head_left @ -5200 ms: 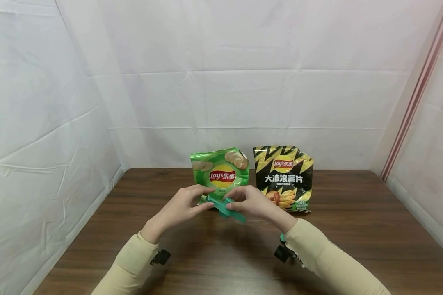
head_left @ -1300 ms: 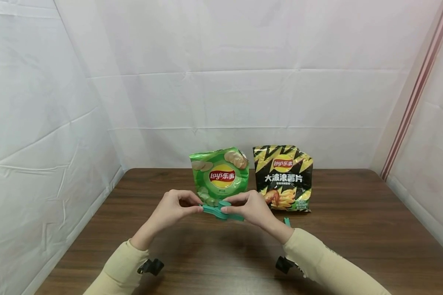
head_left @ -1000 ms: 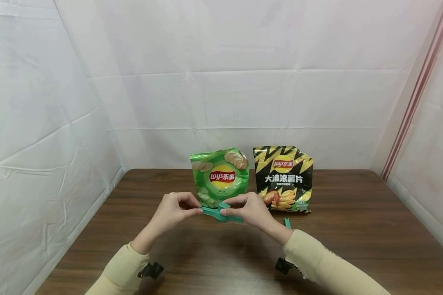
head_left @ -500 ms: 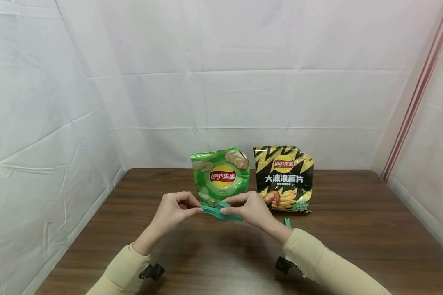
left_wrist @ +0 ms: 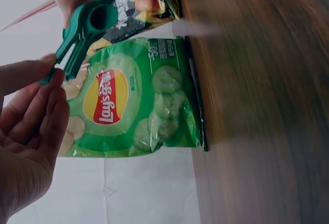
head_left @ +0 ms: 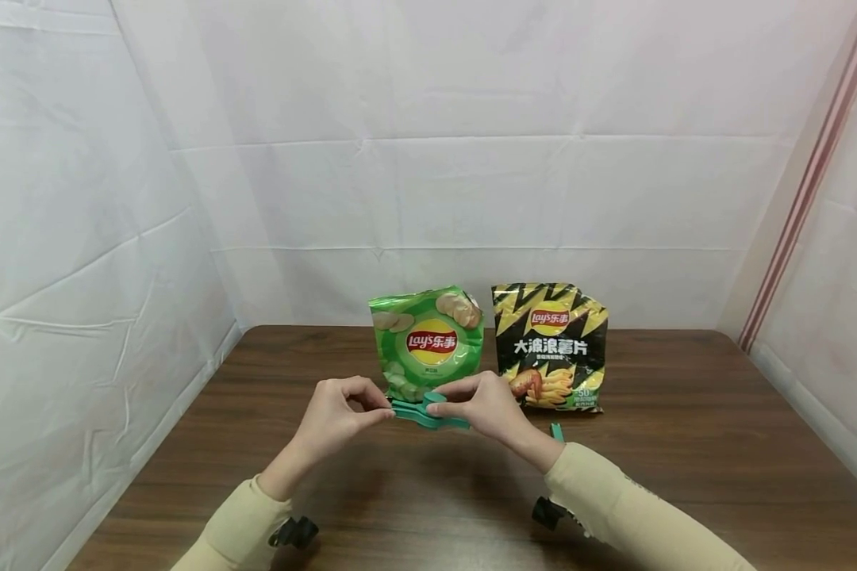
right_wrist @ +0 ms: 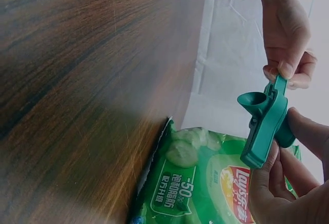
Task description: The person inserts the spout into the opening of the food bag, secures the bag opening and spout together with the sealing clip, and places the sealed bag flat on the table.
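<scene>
Green clip (right_wrist: 270,126): plastic, with a funnel-like spout, held up over the counter (head_left: 400,515) in front of the green chip bag (head_left: 432,345); the left wrist view shows a narrow gap between its arms.
Left hand (head_left: 339,414): narrow grip, thumb and fingertips pinching the clip's end.
Right hand (head_left: 491,408): grip holding the clip's round middle between thumb and fingers.
Black-and-yellow bag (head_left: 550,349): upright, just right of the green one.
Second green piece (head_left: 557,432): near the right wrist, partly hidden.
Good handling: the arms seem to be being worked; best brace the round part right-handed, move only the left fingertips, and keep skin out of the gap.
</scene>
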Demonstrator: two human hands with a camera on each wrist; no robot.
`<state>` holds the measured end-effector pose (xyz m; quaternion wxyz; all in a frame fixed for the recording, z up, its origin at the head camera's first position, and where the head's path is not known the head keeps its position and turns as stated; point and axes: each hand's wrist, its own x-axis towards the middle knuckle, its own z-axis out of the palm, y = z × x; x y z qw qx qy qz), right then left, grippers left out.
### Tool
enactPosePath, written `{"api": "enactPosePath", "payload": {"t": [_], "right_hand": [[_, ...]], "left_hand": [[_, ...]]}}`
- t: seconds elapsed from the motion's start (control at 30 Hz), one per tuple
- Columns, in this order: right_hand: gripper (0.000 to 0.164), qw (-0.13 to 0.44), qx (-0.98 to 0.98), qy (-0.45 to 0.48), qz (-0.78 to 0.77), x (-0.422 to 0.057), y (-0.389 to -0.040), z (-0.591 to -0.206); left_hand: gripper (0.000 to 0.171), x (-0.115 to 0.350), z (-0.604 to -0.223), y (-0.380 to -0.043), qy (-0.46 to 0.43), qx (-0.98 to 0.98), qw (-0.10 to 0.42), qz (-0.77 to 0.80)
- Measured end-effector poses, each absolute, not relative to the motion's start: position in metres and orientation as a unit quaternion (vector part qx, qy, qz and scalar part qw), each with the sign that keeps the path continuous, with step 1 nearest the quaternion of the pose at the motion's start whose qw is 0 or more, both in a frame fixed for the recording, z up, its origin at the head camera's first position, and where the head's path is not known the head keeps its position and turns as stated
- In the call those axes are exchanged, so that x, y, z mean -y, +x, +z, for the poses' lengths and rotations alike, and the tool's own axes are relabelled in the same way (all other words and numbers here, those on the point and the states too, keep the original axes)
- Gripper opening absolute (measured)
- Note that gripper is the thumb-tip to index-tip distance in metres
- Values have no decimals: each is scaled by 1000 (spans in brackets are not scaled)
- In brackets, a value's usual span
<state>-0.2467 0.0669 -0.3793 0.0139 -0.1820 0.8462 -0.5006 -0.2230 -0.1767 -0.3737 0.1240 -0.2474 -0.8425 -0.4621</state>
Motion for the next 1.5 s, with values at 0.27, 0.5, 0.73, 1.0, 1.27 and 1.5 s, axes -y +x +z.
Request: {"api": "enactPosePath", "payload": {"t": [0.27,0.5,0.73,1.0,1.27,1.5], "right_hand": [[25,8,-851,-181,-493,-65,-248,-382],[26,15,-853,-174,-492,-65,-247,-384],[26,17,-860,-169,-482,-63,-247,-385],[26,14,-865,-170,-473,-61,-247,-387],[27,16,-867,-168,-468,-61,-247,-391],[28,20,-866,-173,-469,-59,-245,-387]], "left_hand": [[6,179,-376,-223,-243,843,105,-469],[3,174,-350,-205,-252,838,80,-477],[5,176,-348,-205,-241,840,46,-483],[4,179,-347,-205,-252,841,27,-477],[4,180,-346,-205,-256,841,3,-477],[4,180,-347,-205,-255,847,-10,-466]]}}
